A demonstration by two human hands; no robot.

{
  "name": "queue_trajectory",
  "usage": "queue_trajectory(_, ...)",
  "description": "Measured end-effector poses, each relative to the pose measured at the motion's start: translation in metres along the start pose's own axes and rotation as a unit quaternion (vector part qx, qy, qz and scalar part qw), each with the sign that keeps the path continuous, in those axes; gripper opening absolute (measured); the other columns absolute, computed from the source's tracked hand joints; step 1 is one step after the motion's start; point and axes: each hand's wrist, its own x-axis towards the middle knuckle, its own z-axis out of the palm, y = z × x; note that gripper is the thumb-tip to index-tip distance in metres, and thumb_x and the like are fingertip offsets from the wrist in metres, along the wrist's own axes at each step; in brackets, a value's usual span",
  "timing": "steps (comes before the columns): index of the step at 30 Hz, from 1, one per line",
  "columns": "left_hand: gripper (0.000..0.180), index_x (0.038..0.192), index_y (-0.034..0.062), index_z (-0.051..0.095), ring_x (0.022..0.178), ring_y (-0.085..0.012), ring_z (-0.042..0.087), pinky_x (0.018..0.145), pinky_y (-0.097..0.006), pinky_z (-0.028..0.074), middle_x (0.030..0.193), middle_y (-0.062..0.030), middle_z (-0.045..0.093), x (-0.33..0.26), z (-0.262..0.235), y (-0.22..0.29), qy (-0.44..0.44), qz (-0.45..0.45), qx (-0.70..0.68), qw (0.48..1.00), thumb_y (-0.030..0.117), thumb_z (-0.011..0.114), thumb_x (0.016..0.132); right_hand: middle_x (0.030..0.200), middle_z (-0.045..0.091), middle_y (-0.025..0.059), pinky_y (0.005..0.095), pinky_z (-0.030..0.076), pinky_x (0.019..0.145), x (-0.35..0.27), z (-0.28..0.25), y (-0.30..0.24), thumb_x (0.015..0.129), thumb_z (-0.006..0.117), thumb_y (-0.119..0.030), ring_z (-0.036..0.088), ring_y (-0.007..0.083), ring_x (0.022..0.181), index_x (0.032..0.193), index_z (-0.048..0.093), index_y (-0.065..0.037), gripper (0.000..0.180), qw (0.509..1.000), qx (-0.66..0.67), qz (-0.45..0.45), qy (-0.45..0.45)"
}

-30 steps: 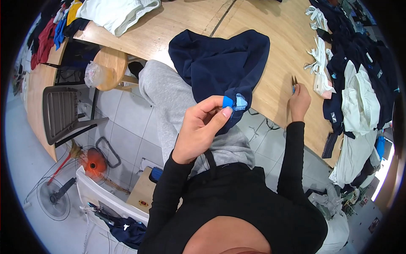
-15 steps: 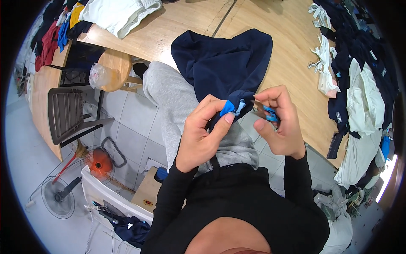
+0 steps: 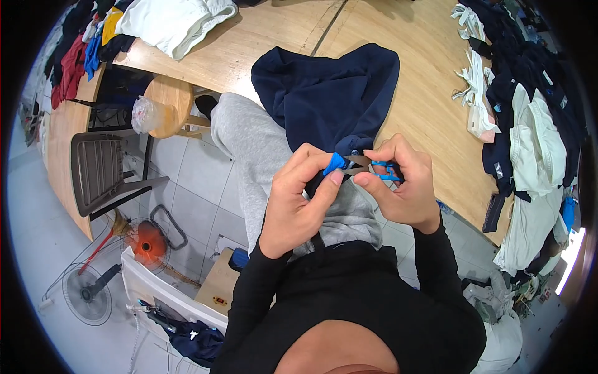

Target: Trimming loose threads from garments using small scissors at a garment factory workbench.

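A navy blue garment lies over the table edge and hangs down to my lap. My left hand is closed on its lower end, with a bright blue fabric piece pinched between thumb and fingers. A small light blue bit sits beside that piece, partly hidden now. Thread snips with blue handles are gripped in my right hand. Their two metal blades are spread and point left at the cloth, close to my left thumb. Whether the blades touch the fabric I cannot tell.
On the wooden table, white garments lie at the far left. Dark and white clothes are piled along the right. A stool with a plastic bag, a brown chair and fans stand at left.
My right hand has moved slightly left and down, bringing the snips from beside the cloth up to it. The blades now show spread apart. My left hand stays nearly in place.
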Motion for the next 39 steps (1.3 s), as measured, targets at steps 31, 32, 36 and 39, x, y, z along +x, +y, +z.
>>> queue_trajectory(31,0.043,0.148,-0.0034,0.057,0.123,-0.0160,0.069,0.107,-0.031,0.053,0.138,-0.0100,0.072,-0.036,-0.059,-0.090,-0.006,-0.263,-0.216,0.940,0.006,0.069,0.107,0.085,0.069,-0.0026,0.0252,0.048,0.064,0.003,0.059,0.110,0.102,0.078,-0.015,0.061,0.0064,0.071,0.108,0.075,0.000,0.017,0.951,0.154,0.267,0.009)
queue_trajectory(32,0.043,0.149,-0.0032,0.056,0.125,-0.0186,0.070,0.109,-0.034,0.055,0.139,-0.0114,0.071,-0.036,-0.060,-0.088,0.021,-0.235,-0.297,0.925,0.008,0.066,0.109,0.085,0.069,-0.0026,0.0252,0.048,0.064,0.003,0.053,0.114,0.102,0.078,-0.015,0.061,0.0064,0.071,0.108,0.075,0.000,0.017,0.952,0.153,0.265,0.009)
queue_trajectory(36,0.040,0.150,-0.0023,0.052,0.130,-0.0273,0.070,0.113,-0.045,0.056,0.143,-0.0168,0.069,-0.020,-0.056,-0.064,0.103,-0.137,-0.509,0.844,0.014,0.056,0.114,0.070,0.050,-0.0088,0.0242,0.024,0.045,0.004,0.026,0.099,0.105,0.073,-0.014,0.036,0.0019,0.047,0.109,0.069,-0.014,0.006,0.763,0.481,0.428,-0.058)
queue_trajectory(39,0.032,0.140,-0.0054,0.060,0.133,-0.0322,0.068,0.117,-0.052,0.055,0.141,-0.0216,0.070,-0.026,-0.065,-0.088,0.141,-0.086,-0.654,0.738,0.014,0.050,0.117,0.072,0.059,-0.0007,0.0258,0.026,0.043,0.007,0.007,0.090,0.115,0.055,-0.018,0.034,0.0094,0.044,0.105,0.068,-0.008,0.019,0.546,0.741,0.358,0.159)
